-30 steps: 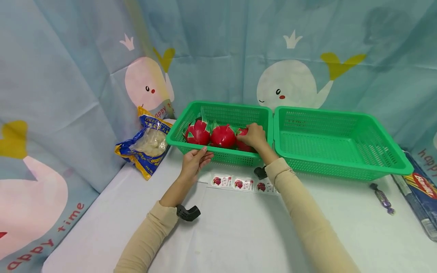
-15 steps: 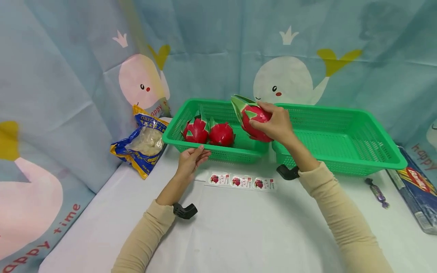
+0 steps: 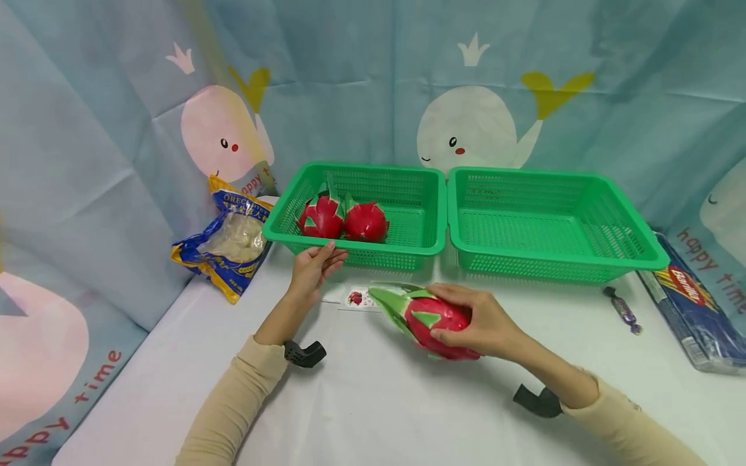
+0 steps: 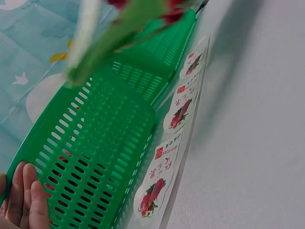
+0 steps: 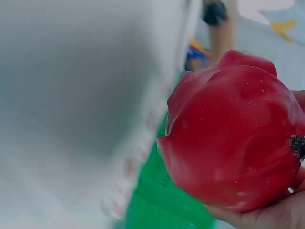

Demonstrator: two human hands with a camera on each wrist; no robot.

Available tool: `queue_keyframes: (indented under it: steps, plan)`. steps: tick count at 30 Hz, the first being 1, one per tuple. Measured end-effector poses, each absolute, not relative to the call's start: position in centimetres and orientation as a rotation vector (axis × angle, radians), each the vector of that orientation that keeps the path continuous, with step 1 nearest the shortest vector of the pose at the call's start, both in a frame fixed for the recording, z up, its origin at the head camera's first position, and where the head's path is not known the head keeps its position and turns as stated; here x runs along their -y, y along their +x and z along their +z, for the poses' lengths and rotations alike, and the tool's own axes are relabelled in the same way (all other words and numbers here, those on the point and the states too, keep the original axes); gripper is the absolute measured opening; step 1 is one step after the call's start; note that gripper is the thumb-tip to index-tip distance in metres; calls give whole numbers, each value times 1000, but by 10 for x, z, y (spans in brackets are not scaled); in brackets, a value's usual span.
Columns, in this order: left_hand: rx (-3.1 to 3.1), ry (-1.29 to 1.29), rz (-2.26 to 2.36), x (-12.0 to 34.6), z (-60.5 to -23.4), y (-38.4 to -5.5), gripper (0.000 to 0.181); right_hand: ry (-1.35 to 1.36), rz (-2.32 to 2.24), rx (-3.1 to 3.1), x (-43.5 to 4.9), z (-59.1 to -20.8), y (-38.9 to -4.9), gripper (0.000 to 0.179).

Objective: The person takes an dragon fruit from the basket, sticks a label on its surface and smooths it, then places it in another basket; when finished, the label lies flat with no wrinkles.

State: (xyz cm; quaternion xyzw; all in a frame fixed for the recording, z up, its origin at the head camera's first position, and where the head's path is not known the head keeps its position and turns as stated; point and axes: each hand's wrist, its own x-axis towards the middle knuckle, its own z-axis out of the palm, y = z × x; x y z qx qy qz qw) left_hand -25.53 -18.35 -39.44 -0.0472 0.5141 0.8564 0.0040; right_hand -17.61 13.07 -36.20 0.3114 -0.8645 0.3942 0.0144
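My right hand [image 3: 492, 327] grips a red dragon fruit [image 3: 445, 317] with long green leaves, raised above the white table in front of the baskets. In the right wrist view the dragon fruit [image 5: 228, 133] fills the right side, with fingers behind its edge. My left hand [image 3: 309, 272] holds the front rim of the left green basket [image 3: 402, 259]; in the left wrist view its fingers [image 4: 28, 191] lie along the slotted wall. Two more dragon fruits [image 3: 367, 222] sit side by side in that basket. A strip of dragon fruit stickers [image 4: 176, 114] lies before it, partly hidden in the head view.
A second green basket [image 3: 553, 268] stands beside the first, on the right. A blue and yellow bag [image 3: 227, 243] lies at the left. Toward the right edge are a purple wrapped candy [image 3: 623, 310] and a dark blue package [image 3: 702, 310]. A patterned curtain [image 3: 350, 123] hangs behind.
My right hand has lifted the rightmost dragon fruit out of the left basket and brought it forward over the table. The left hand stays at the basket rim; the head view has shifted slightly.
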Motion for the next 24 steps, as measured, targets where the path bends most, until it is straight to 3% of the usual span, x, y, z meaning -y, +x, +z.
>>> queue_keyframes:
  steps: [6,15,19,24]
  plan:
    - [-1612,-139,2694,181,-396,-256,14,1228,1219,2679,-134,-389,-173,61]
    - [-1665,-132,2662,176,-399,-256,18,1442,1165,2817,-138,-380,-183,64]
    - [-1678,-92,2593,174,-401,-256,25,1270,1189,2809,-141,-373,-192,48]
    - [-1811,-4,2376,171,-403,-256,45,956,1048,2898,-147,-381,-230,31]
